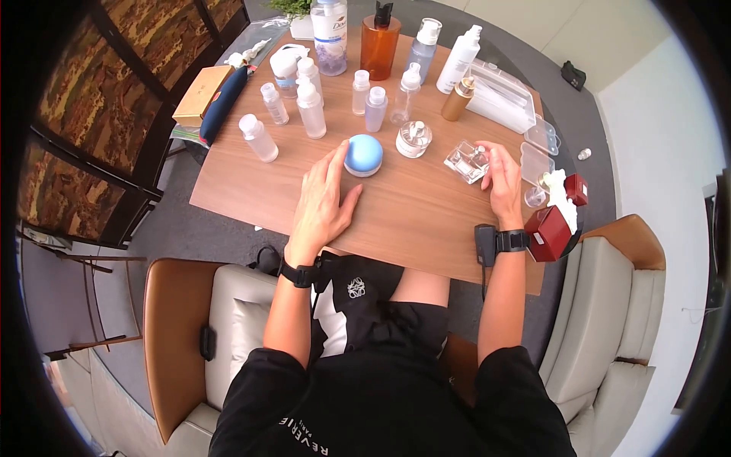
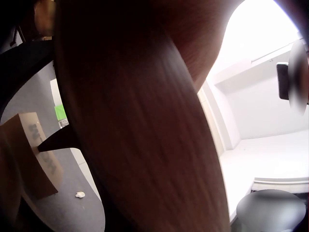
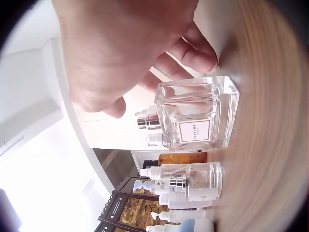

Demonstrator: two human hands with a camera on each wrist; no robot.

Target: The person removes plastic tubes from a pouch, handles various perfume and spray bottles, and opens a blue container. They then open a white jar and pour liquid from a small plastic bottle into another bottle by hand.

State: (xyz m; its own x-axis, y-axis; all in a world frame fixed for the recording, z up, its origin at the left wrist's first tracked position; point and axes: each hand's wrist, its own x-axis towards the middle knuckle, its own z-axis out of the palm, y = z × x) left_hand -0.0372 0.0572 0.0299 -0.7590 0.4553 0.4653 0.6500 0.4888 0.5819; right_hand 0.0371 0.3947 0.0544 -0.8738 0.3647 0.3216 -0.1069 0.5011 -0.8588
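My left hand (image 1: 318,204) rests over the wood table, its extended fingers at the left side of a round jar with a blue lid (image 1: 364,154). Its own wrist view shows mostly the table's dark underside (image 2: 140,121), and the fingers are hidden there. On the right, my right hand (image 1: 502,183) is beside a square clear glass perfume bottle (image 1: 461,163), fingers loosely bent behind it. The right wrist view has the bottle (image 3: 193,113) upright, with its silver spray neck (image 3: 148,121) uncapped and the thumb apart from it. Between the hands stands a round clear pump bottle (image 1: 413,140).
Several small frosted bottles (image 1: 311,114) stand at the left. Behind are a large Dove bottle (image 1: 330,42), an amber bottle (image 1: 378,49), a white pump bottle (image 1: 459,61) and a gold-brown bottle (image 1: 458,100). A clear plastic case (image 1: 499,99) lies at back right, a dark red box (image 1: 550,234) at right.
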